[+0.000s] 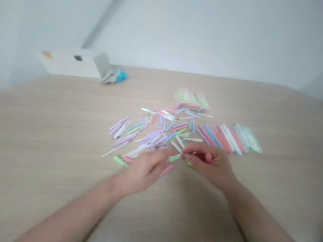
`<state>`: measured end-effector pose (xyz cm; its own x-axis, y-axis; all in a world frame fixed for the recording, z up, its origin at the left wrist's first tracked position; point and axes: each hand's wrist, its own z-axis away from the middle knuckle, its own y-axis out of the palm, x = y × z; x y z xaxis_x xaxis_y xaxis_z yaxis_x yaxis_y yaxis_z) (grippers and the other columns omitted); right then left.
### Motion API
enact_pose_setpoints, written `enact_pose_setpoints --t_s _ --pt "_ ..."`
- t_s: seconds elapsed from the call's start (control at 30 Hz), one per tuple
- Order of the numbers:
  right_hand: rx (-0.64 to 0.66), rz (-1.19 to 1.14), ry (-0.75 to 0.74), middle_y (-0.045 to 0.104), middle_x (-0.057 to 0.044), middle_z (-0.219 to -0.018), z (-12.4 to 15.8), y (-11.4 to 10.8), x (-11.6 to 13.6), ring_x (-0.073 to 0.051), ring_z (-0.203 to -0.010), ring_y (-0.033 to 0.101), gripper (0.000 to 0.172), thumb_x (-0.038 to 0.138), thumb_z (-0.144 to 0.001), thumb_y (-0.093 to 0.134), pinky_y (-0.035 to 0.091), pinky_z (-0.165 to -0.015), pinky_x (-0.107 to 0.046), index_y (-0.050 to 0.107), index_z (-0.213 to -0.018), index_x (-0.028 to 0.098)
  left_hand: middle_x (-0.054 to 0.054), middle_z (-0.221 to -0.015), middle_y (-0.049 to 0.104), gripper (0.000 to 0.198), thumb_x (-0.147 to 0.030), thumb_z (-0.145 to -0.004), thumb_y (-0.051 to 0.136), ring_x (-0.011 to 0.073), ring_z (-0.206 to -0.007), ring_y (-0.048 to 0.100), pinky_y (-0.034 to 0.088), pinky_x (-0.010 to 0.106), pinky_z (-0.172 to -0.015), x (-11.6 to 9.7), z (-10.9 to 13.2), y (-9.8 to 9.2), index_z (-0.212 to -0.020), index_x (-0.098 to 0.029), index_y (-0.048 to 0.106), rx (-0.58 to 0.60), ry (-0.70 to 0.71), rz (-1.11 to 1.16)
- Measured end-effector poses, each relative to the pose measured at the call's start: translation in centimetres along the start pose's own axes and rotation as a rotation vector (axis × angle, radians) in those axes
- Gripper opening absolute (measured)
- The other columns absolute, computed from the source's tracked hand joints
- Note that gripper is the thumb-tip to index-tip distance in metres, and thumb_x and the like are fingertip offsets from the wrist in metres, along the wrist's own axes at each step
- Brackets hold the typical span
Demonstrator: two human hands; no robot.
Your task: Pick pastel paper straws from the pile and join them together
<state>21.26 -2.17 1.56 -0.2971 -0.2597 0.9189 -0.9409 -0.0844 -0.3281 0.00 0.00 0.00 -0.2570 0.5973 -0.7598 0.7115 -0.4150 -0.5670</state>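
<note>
Between my hands is a short light-green pen piece (175,157), blurred, with fingertips at both ends. My left hand (146,169) is closed at its left end, its thumb and fingers drawn together. On its right end, my right hand (210,164) pinches with thumb and forefinger, the other fingers curled in. A pink piece (168,169) lies just under my left fingers, and another green piece (190,164) shows by my right thumb. Beyond my hands spreads a loose heap of purple, white, blue, green and red pen parts (151,136).
To the right, a neat row of pastel pens (228,138) lies side by side. Several small pastel packs (190,99) are stacked behind the heap. At the back left stand a white box (73,64) and a crumpled grey and blue thing (114,76), near the wall.
</note>
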Motion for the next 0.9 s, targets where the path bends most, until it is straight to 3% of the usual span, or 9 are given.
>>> enact_pose_setpoints --t_s 0.23,0.73,0.9 --pt "0.0 0.089 -0.065 0.07 0.001 -0.073 -0.19 0.22 0.24 -0.011 -0.063 0.062 0.011 0.018 -0.077 0.065 0.047 -0.055 -0.019 0.072 -0.085 0.024 0.003 -0.114 0.064 0.036 -0.019 -0.093 0.045 0.0103 -0.102 0.059 0.042 0.02 -0.087 0.06 -0.04 0.05 -0.128 -0.021 0.049 0.014 0.026 -0.007" --pt "0.0 0.249 -0.058 0.064 0.001 -0.066 0.05 -0.53 -0.53 -0.01 -0.055 0.051 0.01 0.024 -0.08 0.063 0.037 -0.048 -0.021 0.069 -0.087 0.021 0.005 -0.114 0.064 0.034 -0.022 -0.093 0.043 0.0124 -0.102 0.058 0.043 0.022 -0.087 0.09 0.04 -0.01 -0.127 -0.02 0.05 0.028 0.01 -0.033" --pt "0.039 0.259 -0.119 0.064 0.002 -0.066 -0.07 -0.47 -0.39 -0.009 -0.054 0.051 0.011 0.02 -0.079 0.063 0.037 -0.048 -0.02 0.07 -0.088 0.022 0.005 -0.114 0.063 0.035 -0.022 -0.093 0.043 0.0133 -0.103 0.058 0.044 0.024 -0.088 0.13 0.09 -0.04 -0.128 -0.021 0.049 0.029 0.036 -0.035"
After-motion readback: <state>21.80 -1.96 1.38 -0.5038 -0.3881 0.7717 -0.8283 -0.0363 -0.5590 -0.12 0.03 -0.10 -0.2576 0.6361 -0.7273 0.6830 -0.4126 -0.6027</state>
